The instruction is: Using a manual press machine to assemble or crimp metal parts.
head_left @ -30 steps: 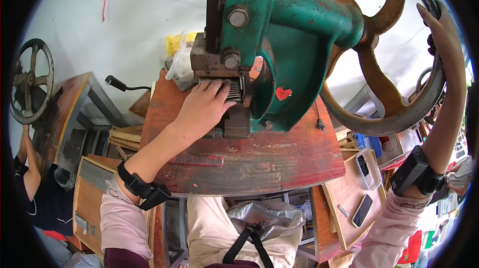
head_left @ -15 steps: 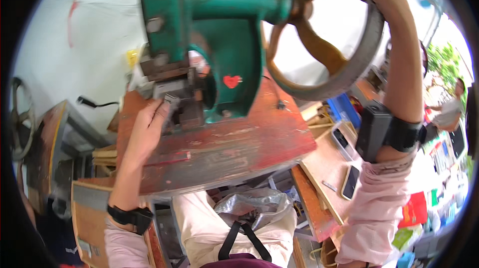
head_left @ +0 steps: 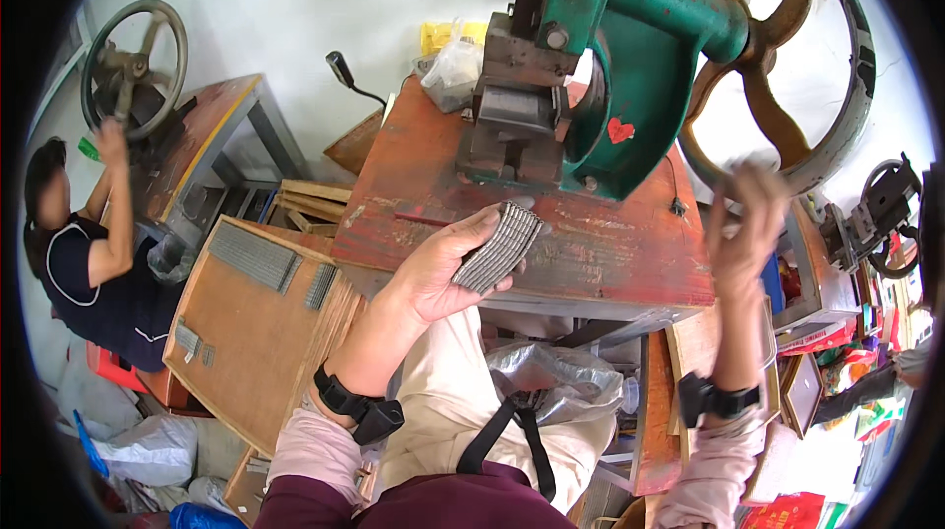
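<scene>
My left hand (head_left: 443,268) is closed around a stack of thin grey metal strips (head_left: 502,251), held tilted above the front of the red worktable. Their fine parallel edges face up. My right hand (head_left: 748,229), smeared by motion, is just below the rim of the handwheel (head_left: 842,140); whether its fingers hold anything cannot be made out. The wheel belongs to a green hand press (head_left: 645,66) with a red heart on its frame. In the press, the metal die block (head_left: 517,111) stands beyond my left hand, apart from it.
Left of me, a shallow wooden tray (head_left: 246,332) bears rows of grey metal strips (head_left: 256,255). A person (head_left: 94,244) works at another handwheel (head_left: 138,57) farther left. A plastic bag (head_left: 551,381) lies by my lap. The worktable (head_left: 630,263) has a worn front edge.
My left hand has come away from the die and now shows a stack of strips. My right hand has left the handwheel's rim and dropped lower. The view has swung left.
</scene>
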A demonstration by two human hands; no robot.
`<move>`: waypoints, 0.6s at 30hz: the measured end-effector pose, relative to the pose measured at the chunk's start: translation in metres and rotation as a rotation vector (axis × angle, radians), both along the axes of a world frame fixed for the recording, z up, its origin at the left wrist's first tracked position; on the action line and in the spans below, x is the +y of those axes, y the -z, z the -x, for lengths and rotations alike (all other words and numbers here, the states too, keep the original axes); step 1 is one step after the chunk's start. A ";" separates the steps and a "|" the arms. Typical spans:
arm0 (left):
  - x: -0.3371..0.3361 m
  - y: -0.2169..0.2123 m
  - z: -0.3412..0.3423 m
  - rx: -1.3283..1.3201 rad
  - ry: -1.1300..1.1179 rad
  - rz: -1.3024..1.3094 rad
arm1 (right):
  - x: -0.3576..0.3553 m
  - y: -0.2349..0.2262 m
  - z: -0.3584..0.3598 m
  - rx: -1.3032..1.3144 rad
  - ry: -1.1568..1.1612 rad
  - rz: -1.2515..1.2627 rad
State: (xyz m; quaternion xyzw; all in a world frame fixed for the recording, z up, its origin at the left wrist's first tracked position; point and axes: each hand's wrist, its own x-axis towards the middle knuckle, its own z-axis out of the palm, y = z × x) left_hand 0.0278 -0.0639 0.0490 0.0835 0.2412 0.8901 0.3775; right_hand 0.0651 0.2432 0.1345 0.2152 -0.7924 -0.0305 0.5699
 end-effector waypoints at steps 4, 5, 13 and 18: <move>0.010 0.017 -0.015 -0.024 0.076 0.106 | 0.012 0.127 -0.020 -0.451 0.186 0.437; 0.016 0.027 -0.020 -0.038 0.128 0.186 | 0.031 0.163 -0.015 -0.461 0.254 0.353; 0.062 0.233 -0.055 -0.371 0.459 0.576 | 0.004 0.166 0.000 -0.457 0.307 0.479; 0.108 0.353 -0.106 -0.584 0.530 0.930 | 0.010 0.170 -0.008 -0.496 0.338 0.508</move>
